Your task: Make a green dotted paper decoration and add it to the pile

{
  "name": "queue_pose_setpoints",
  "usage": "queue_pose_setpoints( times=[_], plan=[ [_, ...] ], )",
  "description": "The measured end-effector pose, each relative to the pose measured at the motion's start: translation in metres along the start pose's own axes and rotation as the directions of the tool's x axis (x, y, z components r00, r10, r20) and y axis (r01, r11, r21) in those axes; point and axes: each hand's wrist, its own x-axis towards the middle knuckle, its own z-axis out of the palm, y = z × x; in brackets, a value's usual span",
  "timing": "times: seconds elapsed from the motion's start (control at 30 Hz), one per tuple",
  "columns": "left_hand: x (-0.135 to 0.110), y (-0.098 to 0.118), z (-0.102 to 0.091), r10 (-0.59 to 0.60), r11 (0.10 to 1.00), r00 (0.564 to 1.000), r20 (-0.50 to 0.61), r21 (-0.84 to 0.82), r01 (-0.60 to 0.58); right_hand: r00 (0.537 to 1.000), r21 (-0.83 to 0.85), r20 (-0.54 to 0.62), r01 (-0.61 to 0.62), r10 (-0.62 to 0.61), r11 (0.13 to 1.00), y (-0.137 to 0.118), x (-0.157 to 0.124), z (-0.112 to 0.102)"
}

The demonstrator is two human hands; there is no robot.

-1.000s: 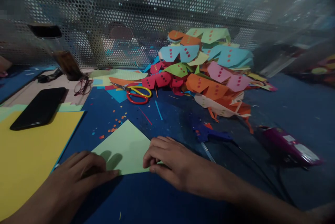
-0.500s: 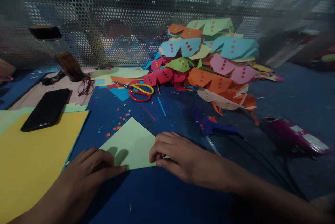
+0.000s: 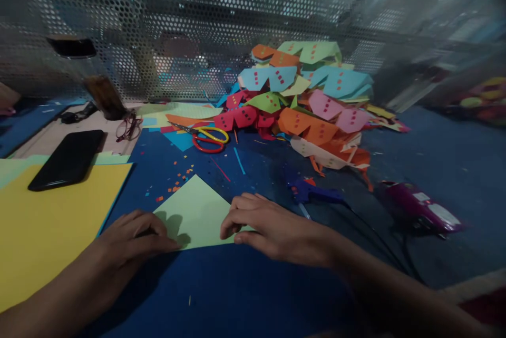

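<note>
A light green paper (image 3: 197, 211) folded into a triangle lies on the blue table (image 3: 245, 296) in front of me. My left hand (image 3: 132, 235) rests on its left corner, fingers curled and pressing down. My right hand (image 3: 269, 224) presses the right corner with bent fingertips, thumb along the lower edge. Both hands pinch or hold down the same sheet.
A big pile of coloured folded paper pieces (image 3: 308, 100) sits behind. Red and yellow scissors (image 3: 207, 137), a blue glue gun (image 3: 308, 193) and a purple glue gun (image 3: 419, 211) lie nearby. At left are a yellow sheet (image 3: 47, 232), a black phone (image 3: 67, 158) and glasses (image 3: 126, 127).
Both hands stay on the green paper; the left hand's fingers have curled in slightly along the lower edge. The view has shifted a little.
</note>
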Motion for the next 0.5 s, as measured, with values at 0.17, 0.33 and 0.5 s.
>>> queue_pose_setpoints(
  times=[0.17, 0.33, 0.5],
  plan=[
    [0.002, -0.002, -0.006, -0.059, 0.995, 0.998, 0.023, -0.074, 0.06, 1.0, -0.02, 0.0, 0.008, -0.008, 1.0, 0.003, -0.001, -0.002],
    [0.003, -0.01, -0.018, -0.078, 0.994, 0.991, 0.105, -0.072, 0.085, 0.999, -0.012, 0.004, 0.035, -0.035, 0.999, 0.005, -0.001, -0.003],
    [-0.001, -0.018, -0.027, -0.121, 0.99, 0.981, 0.151, -0.046, 0.13, 1.0, -0.026, 0.014, 0.02, -0.02, 0.999, 0.005, 0.0, -0.004]
  ],
)
